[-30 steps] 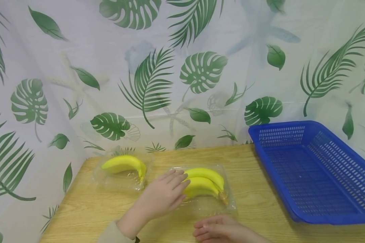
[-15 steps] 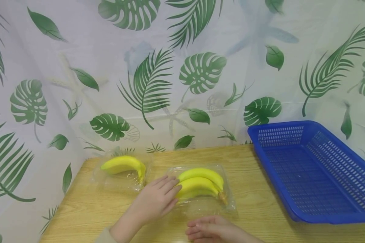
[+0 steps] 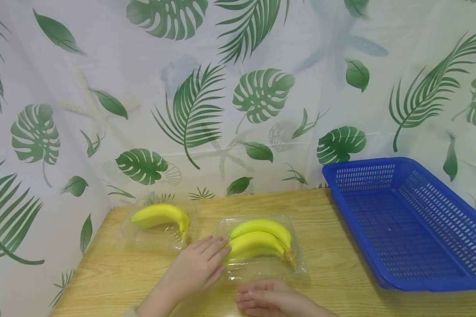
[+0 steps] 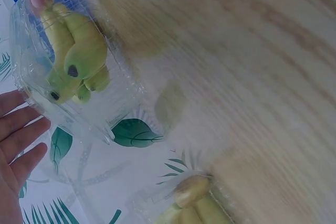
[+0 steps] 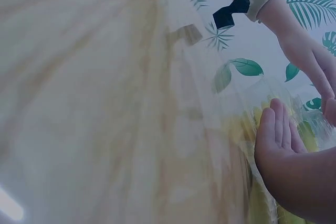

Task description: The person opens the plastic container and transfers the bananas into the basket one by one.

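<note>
A clear plastic clamshell box (image 3: pixel 262 268) lies on the table with a bunch of yellow bananas (image 3: pixel 258 244) in it. At its left end is my left hand (image 3: pixel 196 268), fingers straight and fingertips right at the box's edge. The left wrist view shows those fingers (image 4: pixel 21 129) spread beside the box wall. My right hand (image 3: pixel 275 299) is by the box's near side, palm turned inward, fingers extended together and slightly bent, holding nothing. In the right wrist view this hand (image 5: pixel 283 145) appears in front of the box and bananas.
A second clear box (image 3: pixel 154 237) with bananas (image 3: pixel 162 214) stands at the back left. To the right is a blue perforated plastic basket (image 3: pixel 381 259). A leaf-patterned sheet (image 3: pixel 262 167) hangs behind the wooden table (image 3: pixel 333 273).
My left hand has drawn back to the left, from over the bananas to the box's left edge. My right hand has shifted slightly left. The box with bananas stays in place.
</note>
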{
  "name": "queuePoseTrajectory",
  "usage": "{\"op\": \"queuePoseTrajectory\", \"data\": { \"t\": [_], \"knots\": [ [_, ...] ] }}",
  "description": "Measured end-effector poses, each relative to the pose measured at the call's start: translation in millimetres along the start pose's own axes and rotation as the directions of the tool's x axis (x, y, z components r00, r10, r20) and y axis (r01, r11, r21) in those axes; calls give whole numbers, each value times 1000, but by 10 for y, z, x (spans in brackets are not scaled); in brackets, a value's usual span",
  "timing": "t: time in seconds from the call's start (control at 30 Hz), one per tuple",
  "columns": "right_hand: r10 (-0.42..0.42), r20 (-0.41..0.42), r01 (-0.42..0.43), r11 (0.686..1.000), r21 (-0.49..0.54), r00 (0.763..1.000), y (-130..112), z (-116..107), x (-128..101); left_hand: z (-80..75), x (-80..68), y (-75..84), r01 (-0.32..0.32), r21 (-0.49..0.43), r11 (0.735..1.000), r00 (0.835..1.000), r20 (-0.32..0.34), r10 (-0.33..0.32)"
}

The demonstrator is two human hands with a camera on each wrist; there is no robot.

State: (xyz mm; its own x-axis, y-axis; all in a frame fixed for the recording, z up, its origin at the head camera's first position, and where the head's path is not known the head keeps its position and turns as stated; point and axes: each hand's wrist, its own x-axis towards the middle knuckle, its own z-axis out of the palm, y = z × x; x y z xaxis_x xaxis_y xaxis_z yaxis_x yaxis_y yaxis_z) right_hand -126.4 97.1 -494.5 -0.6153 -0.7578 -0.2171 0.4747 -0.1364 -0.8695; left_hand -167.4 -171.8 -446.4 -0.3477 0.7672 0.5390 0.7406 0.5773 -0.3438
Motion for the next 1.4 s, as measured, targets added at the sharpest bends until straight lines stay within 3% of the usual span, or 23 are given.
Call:
{"op": "queuePoseTrajectory", "data": {
  "t": [0.53,0.8,1.07,1.4],
  "knots": [
    [-26,21,24,997,70,999,67,50,127,-10,-136,42,-12,-4,1000,1000,-25,12],
    [-39,31,36,995,95,999,88,65,154,-14,-159,87,29,-57,998,1000,6,-29],
    [-56,-37,61,984,169,998,103,112,180,-36,-186,135,58,-109,992,998,34,-55],
    [-54,-90,74,970,232,994,126,185,227,-86,-217,125,49,-152,987,997,67,-39]
  ]
}}
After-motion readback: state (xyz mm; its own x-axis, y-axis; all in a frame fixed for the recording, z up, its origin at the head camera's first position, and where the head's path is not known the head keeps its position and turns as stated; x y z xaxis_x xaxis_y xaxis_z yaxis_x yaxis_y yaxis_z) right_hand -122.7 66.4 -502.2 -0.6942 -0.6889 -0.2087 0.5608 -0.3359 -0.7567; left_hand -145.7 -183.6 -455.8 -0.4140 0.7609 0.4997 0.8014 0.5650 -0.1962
